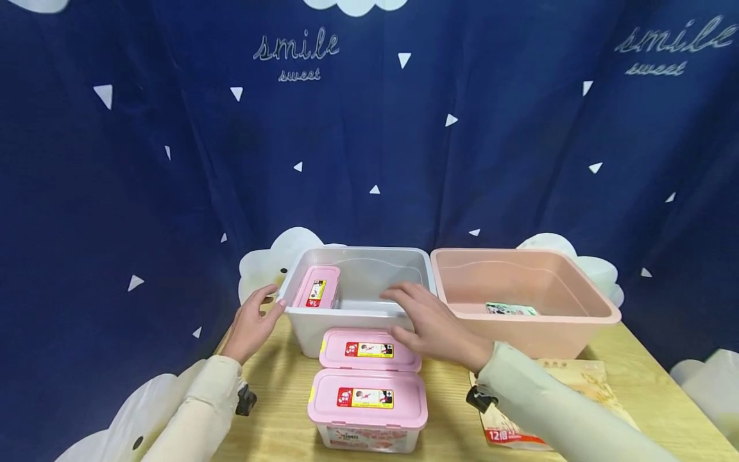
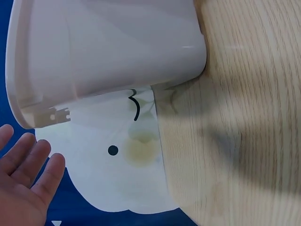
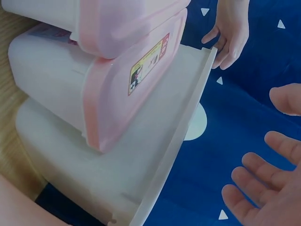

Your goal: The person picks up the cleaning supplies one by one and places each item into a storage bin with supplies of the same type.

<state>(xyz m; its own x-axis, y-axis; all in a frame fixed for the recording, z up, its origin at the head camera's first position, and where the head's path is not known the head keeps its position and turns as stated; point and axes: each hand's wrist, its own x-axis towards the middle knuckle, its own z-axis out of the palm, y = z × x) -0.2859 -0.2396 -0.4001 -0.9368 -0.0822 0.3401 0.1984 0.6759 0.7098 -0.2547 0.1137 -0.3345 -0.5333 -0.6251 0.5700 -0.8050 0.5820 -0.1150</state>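
A grey-white bin point(image 1: 358, 313) holds one pink-lidded box point(image 1: 317, 287) at its left side. My left hand point(image 1: 254, 326) is at the bin's left front corner, fingers loosely spread; in the left wrist view the hand point(image 2: 26, 183) shows extended fingers beside the bin point(image 2: 108, 52). Above the bin's front right part hovers my right hand point(image 1: 433, 324), holding nothing; its fingers are spread in the right wrist view point(image 3: 268, 183). Two more pink-lidded boxes, a rear one point(image 1: 369, 350) and a front one point(image 1: 367, 407), stand in front of the bin.
A peach bin point(image 1: 525, 327) with a small green-and-white packet point(image 1: 510, 309) inside stands right of the grey-white one. On the wooden table point(image 1: 277, 410), a beige bag point(image 1: 577, 378) lies partly under my right forearm. A dark blue curtain point(image 1: 346, 147) hangs behind.
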